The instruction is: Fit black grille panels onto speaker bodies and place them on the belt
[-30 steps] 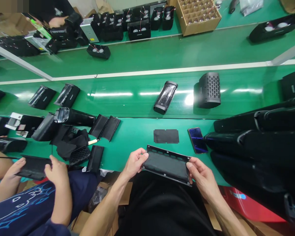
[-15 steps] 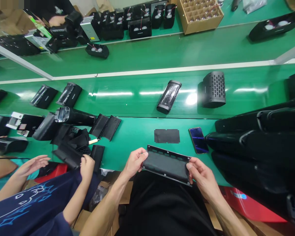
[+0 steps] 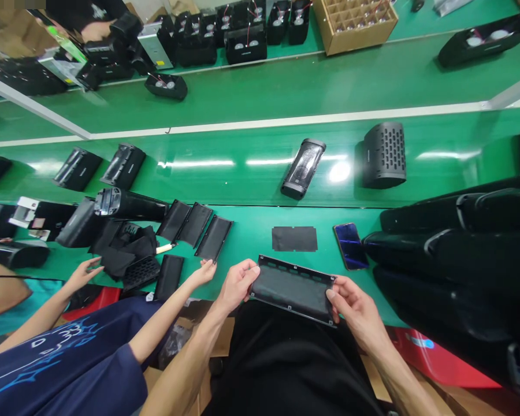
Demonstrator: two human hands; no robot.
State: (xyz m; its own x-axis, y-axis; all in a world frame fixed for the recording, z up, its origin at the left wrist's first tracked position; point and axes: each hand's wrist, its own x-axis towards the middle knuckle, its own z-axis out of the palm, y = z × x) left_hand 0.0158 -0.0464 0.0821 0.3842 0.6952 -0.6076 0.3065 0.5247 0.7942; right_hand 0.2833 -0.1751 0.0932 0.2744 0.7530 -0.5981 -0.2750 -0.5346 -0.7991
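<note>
- Step in hand: we hold a flat black rectangular framed panel (image 3: 292, 290) at the near edge of the glossy green worktop (image 3: 247, 242).
- Our left hand (image 3: 238, 284) grips the panel's left end; our right hand (image 3: 357, 307) grips its right end.
- A thin black rectangular sheet (image 3: 294, 238) lies just beyond.

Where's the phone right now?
In the head view, the smartphone lies on the green bench, right of the flat black sheet and beyond the person's right hand.

A factory assembly floor — green conveyor belts (image 3: 242, 179) carry rows of black speaker housings (image 3: 385, 155) past a cardboard parts tray (image 3: 361, 39).
</note>
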